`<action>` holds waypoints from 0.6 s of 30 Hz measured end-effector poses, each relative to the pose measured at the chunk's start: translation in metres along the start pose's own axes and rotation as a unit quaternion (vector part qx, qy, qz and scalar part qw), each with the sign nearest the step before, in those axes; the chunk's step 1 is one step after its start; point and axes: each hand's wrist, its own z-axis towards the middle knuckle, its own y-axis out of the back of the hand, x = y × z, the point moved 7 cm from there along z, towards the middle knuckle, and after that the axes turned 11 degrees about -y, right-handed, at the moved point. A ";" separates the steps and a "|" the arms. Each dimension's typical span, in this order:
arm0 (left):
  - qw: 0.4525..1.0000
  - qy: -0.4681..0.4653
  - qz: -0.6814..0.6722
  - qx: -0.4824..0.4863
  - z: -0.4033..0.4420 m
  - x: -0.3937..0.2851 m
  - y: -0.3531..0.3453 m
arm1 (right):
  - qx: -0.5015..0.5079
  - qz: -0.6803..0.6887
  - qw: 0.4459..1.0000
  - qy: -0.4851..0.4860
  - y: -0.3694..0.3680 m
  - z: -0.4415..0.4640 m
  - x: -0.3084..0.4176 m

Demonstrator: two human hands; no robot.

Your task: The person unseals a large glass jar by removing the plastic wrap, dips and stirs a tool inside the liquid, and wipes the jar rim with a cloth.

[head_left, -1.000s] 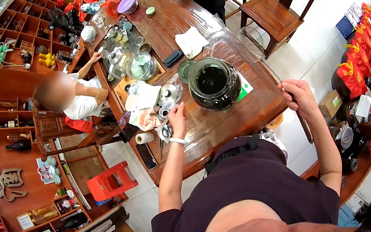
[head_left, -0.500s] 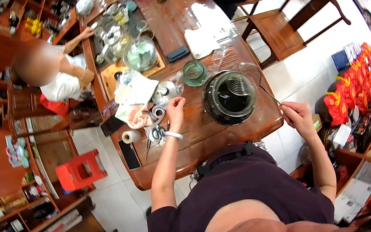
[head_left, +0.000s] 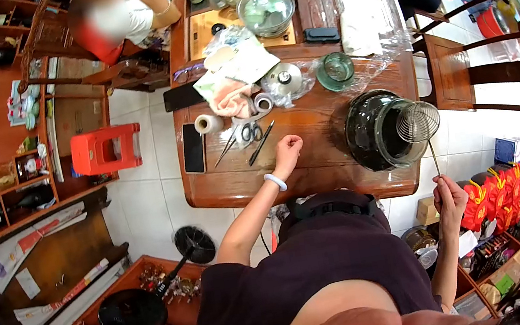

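My right hand point(head_left: 450, 198) grips the thin handle of a wire skimmer point(head_left: 417, 122) just off the table's right corner. Its spiral head overlaps the right rim of a large round glass jar point(head_left: 362, 127) holding something dark; whether it touches the rim I cannot tell. My left hand point(head_left: 289, 153), a pale bangle point(head_left: 275, 182) at its wrist, hovers over the table left of the jar. Its fingers are curled closed, and anything inside them is hidden. A black pen point(head_left: 262, 143) and dark-handled scissors point(head_left: 251, 133) lie nearest to it. Behind the jar sits a green glass dish point(head_left: 335, 71).
On the wooden table point(head_left: 322, 173) are a phone point(head_left: 193, 148), a white roll point(head_left: 208, 124), cloths point(head_left: 236, 72), a metal lid point(head_left: 285, 79) and a glass bowl point(head_left: 266, 11). Two people sit at the far part. A chair point(head_left: 452, 76) stands right, a red stool point(head_left: 107, 150) left.
My view has shifted, so the table appears further right and up. The skimmer's head has moved from the jar's far right side to over its right rim. My left hand remains closed.
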 end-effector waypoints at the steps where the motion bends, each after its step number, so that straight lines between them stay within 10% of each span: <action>1: 1.000 0.003 0.003 -0.007 -0.004 0.001 0.008 | 0.011 -0.011 1.000 -0.001 -0.002 0.000 -0.003; 11: 0.859 -0.153 0.380 -0.308 -0.003 -0.021 0.153 | -0.016 0.081 0.996 -0.024 0.000 -0.004 -0.022; 18: 0.965 -0.048 0.143 -0.214 0.027 -0.007 0.180 | 0.001 0.121 0.993 0.003 -0.002 -0.006 -0.029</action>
